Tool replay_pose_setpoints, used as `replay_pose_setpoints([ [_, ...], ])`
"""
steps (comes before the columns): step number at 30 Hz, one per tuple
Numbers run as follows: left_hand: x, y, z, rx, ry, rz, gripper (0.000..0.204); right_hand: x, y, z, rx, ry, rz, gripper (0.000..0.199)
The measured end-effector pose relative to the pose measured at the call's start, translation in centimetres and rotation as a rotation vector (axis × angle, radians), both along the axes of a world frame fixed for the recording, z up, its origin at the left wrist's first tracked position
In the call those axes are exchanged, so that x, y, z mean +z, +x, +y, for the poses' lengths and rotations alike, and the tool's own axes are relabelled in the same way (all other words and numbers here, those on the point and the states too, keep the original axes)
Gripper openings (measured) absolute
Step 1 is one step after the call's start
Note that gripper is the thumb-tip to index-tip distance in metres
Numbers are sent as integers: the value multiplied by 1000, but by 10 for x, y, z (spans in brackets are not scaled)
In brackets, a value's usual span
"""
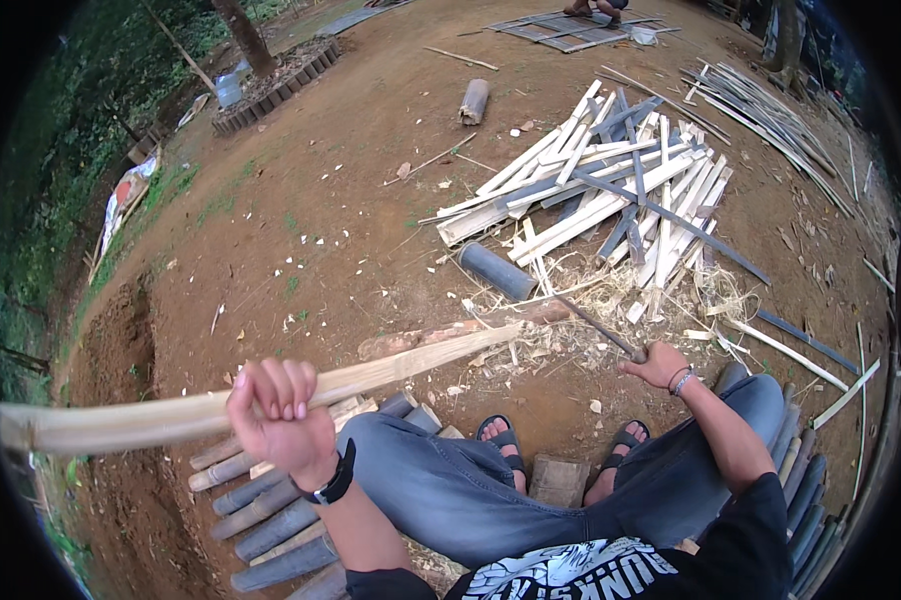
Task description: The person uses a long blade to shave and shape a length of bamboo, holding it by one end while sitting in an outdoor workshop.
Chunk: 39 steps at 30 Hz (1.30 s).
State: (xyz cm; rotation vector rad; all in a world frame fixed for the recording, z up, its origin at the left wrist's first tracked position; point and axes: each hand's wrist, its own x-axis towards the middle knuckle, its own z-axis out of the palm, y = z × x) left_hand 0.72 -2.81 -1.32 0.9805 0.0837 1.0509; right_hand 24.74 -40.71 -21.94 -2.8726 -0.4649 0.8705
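Observation:
My left hand (289, 412), with a dark watch at its wrist, is closed round a long pale split bamboo strip (411, 362). The strip runs from the far left edge across my left knee, its other end near a reddish log (401, 344) on the ground. My right hand (657, 366), a bracelet at its wrist, grips the handle of a long dark-bladed knife (599, 325). The blade slants forward and left, its tip by the log and apart from my left hand. Pale shavings (626, 300) lie around the blade.
Ahead is a large heap of split bamboo strips (611, 190). A dark bamboo section (498, 271) lies before it, another (474, 102) farther off. Bamboo tubes (286, 520) are laid under and beside my legs. A wooden block (558, 480) sits between my feet. A person (599, 8) crouches far ahead.

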Motion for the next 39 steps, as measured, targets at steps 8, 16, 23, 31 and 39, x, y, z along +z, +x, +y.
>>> replay_pose_setpoints([
  [8,-43,168,-77,-272,303,573,46,62,-5,85,-220,967,80,63],
  [16,-27,217,-119,-265,681,898,70,55,26,107,-132,1157,419,27],
  [23,93,78,-161,-411,1219,838,47,45,56,82,-315,1227,370,30],
  [31,142,45,-166,-634,1415,642,41,41,58,92,-307,1259,364,27],
  [39,136,25,-144,-439,1518,802,38,46,60,80,-308,1274,370,28],
])
